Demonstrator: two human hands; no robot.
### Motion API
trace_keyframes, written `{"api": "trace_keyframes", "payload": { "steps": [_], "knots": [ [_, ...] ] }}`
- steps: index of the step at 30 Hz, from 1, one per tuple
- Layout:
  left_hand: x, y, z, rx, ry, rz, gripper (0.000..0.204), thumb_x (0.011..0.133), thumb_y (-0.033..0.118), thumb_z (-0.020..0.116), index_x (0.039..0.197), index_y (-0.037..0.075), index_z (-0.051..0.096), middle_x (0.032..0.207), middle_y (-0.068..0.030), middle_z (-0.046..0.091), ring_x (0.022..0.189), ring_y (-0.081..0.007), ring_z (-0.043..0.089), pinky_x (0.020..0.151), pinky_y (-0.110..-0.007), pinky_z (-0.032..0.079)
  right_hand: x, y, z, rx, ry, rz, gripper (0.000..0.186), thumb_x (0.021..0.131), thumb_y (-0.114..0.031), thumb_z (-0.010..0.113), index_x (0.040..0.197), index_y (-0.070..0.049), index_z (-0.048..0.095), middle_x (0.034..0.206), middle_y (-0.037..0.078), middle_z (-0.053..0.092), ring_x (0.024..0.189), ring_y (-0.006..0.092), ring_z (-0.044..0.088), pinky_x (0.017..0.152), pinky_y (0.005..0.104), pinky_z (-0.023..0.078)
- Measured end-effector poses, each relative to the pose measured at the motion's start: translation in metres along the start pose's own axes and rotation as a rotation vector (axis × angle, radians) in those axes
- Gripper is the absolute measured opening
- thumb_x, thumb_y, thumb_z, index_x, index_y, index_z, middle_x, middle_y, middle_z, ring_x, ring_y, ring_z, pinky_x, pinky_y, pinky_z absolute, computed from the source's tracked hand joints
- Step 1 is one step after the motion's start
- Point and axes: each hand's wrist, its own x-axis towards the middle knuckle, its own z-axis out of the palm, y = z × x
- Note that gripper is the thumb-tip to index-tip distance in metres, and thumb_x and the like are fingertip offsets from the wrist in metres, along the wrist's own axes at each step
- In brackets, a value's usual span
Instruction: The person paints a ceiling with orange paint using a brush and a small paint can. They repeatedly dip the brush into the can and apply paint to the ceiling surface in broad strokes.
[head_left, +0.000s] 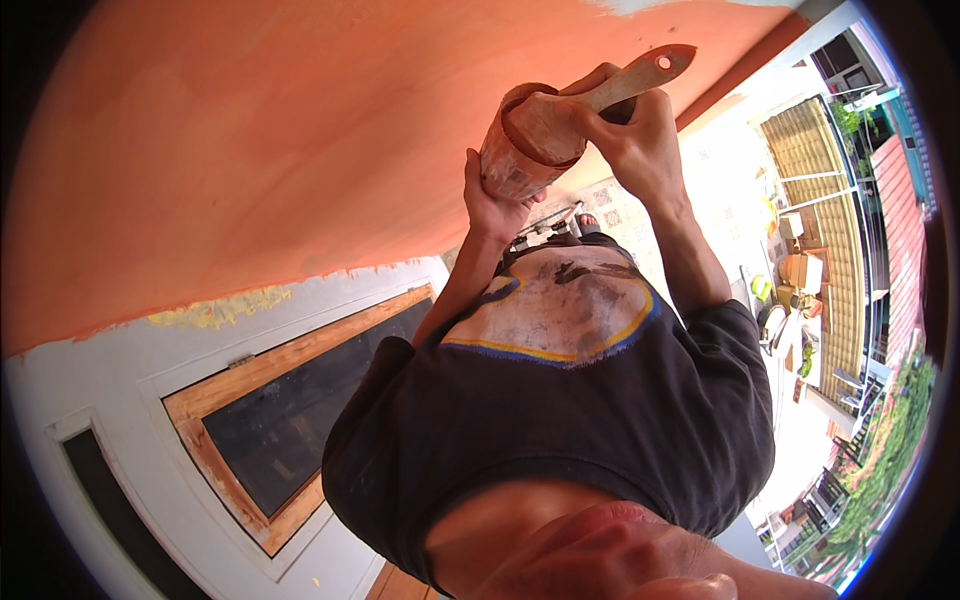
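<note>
My left hand (494,212) is wrapped round the lower side of a paint can (513,177), smeared with orange paint and tilted, its open mouth turned toward my right. In my right hand (637,142) is a paintbrush (640,76), gripped near the base of its pale, orange-stained handle, which has a hole at the end. The brush's wide head lies at the can's mouth, partly inside it. Both hands are held up in front of my chest, beside the orange-painted wall (250,140). The paint level inside the can is hidden.
The orange coat ends in a ragged edge above a white wall strip (110,360). Below it is a wood-framed dark window (300,400). A foot on a narrow metal support (550,232) shows far below. Bamboo blinds (815,170), boxes (800,272) and plants (880,470) stand off to the right.
</note>
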Motion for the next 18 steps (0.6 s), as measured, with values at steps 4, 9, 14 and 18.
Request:
{"api": "trace_keyframes", "payload": {
  "steps": [4, 9, 14, 18],
  "knots": [
    [0.001, 0.001, -0.011, -0.048, 0.130, 0.056, 0.069, 0.102, 0.067, 0.037, 0.139, 0.012, 0.054, 0.122, -0.0113, 0.067, 0.097, -0.0274, 0.066, 0.063, -0.040, 0.052, 0.008, 0.014, 0.007, 0.070, -0.139, 0.052, 0.020, 0.087, -0.014, 0.076, 0.096, 0.003, 0.072, 0.083, 0.006, 0.071, 0.080, 0.0122, 0.064, 0.073, 0.0285, 0.048],
    [-0.010, 0.001, -0.027, -0.065, 0.146, 0.088, 0.069, 0.101, 0.066, 0.036, 0.138, 0.011, 0.054, 0.118, -0.0134, 0.067, 0.092, -0.0284, 0.066, 0.062, -0.039, 0.053, 0.018, 0.018, 0.007, 0.167, -0.225, 0.069, 0.017, 0.086, -0.012, 0.077, 0.092, 0.002, 0.071, 0.079, 0.003, 0.067, 0.078, 0.0116, 0.061, 0.072, 0.0274, 0.045],
    [-0.019, -0.001, -0.028, -0.106, 0.091, 0.123, 0.062, 0.104, 0.063, 0.039, 0.140, 0.016, 0.056, 0.119, -0.0057, 0.070, 0.095, -0.0243, 0.067, 0.063, -0.040, 0.052, 0.020, -0.001, 0.016, 0.205, -0.216, -0.054, 0.009, 0.086, -0.004, 0.073, 0.088, 0.002, 0.067, 0.073, 0.003, 0.064, 0.067, 0.0099, 0.058, 0.061, 0.0269, 0.044],
    [-0.024, 0.001, -0.038, -0.067, 0.107, 0.064, 0.069, 0.104, 0.066, 0.034, 0.144, 0.012, 0.052, 0.119, -0.0132, 0.068, 0.099, -0.0283, 0.067, 0.066, -0.036, 0.050, 0.017, -0.009, 0.023, -0.051, -0.117, -0.164, 0.013, 0.085, -0.008, 0.076, 0.088, 0.004, 0.070, 0.057, 0.006, 0.060, 0.050, 0.0099, 0.053, 0.047, 0.0279, 0.036]
  ]
}}
